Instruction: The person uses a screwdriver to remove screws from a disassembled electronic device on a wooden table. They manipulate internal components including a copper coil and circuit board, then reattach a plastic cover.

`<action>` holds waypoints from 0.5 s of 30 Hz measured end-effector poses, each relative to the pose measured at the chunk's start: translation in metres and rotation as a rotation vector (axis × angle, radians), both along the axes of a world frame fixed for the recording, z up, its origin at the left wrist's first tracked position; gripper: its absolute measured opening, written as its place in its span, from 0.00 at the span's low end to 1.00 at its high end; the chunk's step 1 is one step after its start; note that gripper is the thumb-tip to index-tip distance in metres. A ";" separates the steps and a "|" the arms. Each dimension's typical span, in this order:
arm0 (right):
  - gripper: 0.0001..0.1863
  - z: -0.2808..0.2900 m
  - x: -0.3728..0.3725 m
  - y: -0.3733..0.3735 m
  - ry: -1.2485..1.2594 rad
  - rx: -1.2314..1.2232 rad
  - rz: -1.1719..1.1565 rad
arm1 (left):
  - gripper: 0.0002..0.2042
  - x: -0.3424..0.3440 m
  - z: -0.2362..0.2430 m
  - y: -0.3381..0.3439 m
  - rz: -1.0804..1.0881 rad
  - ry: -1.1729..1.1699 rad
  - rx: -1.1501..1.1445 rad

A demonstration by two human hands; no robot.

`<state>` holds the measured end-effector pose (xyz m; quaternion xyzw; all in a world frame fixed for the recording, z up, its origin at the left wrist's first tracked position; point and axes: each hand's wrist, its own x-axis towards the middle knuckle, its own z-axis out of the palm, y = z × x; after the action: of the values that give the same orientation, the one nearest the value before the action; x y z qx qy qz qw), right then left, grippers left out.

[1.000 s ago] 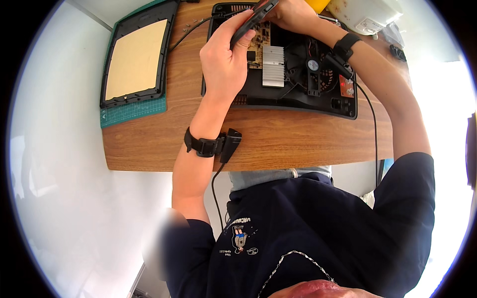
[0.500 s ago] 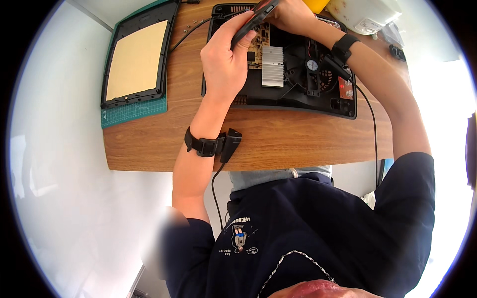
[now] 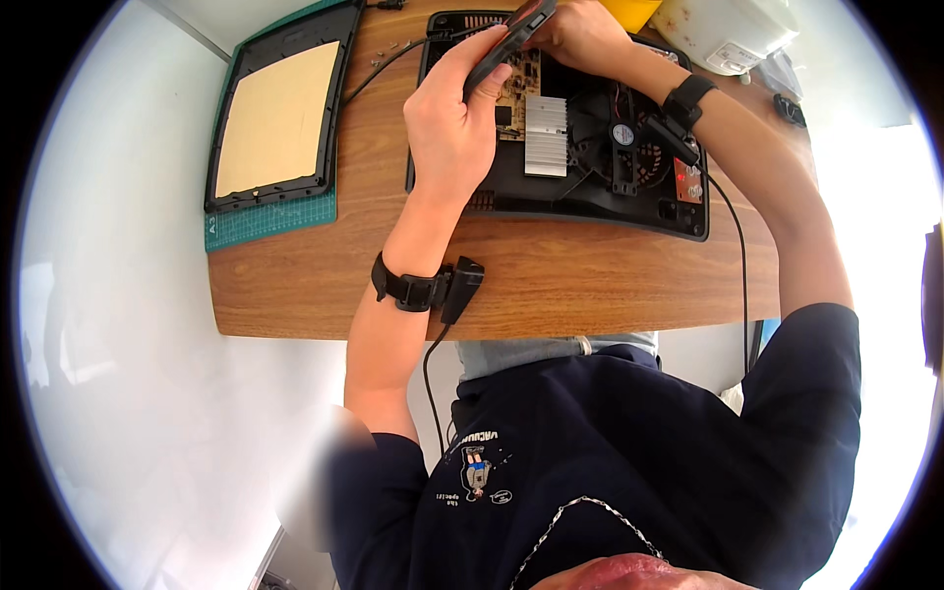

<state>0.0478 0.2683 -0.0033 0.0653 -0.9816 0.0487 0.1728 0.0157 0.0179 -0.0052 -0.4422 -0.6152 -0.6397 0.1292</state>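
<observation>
My left hand [image 3: 452, 128] is closed around a slim dark handheld device [image 3: 506, 49] with a reddish patch on its face, held tilted over the opened appliance. What kind of device it is I cannot make out. Beside its far end, my right hand [image 3: 585, 41] has curled fingers; whatever is in them is hidden. Below both hands lies the black appliance housing [image 3: 580, 211], inner side up. In it sit a brown circuit board [image 3: 519, 106], a silver finned heat sink [image 3: 546, 138], a black cooling fan [image 3: 622, 138] and a small red-brown board [image 3: 689, 181].
At left, a black frame with a cream panel [image 3: 280, 118] rests on a green cutting mat [image 3: 275, 226]. Small screws [image 3: 388, 54] lie near a black cable [image 3: 379, 71]. A white rounded appliance [image 3: 728, 34] and a yellow object [image 3: 629, 12] stand at the far right. Straps with cabled black units circle both wrists.
The whole view has shifted slightly. Both hands keep nearly the same pose over the housing, and the left still holds the dark device.
</observation>
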 end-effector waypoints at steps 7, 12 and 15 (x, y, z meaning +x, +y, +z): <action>0.05 0.001 0.002 -0.001 0.079 -0.014 0.054 | 0.14 -0.001 0.000 0.000 -0.008 -0.007 -0.016; 0.06 0.005 0.003 -0.007 0.154 -0.075 0.094 | 0.14 0.002 0.000 -0.003 -0.023 -0.039 -0.056; 0.05 0.001 0.002 -0.002 0.047 0.020 -0.066 | 0.14 0.001 0.002 0.000 -0.017 0.003 -0.016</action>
<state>0.0493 0.2667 -0.0025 0.0356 -0.9793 0.0315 0.1965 0.0168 0.0177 -0.0029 -0.4494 -0.6162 -0.6354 0.1212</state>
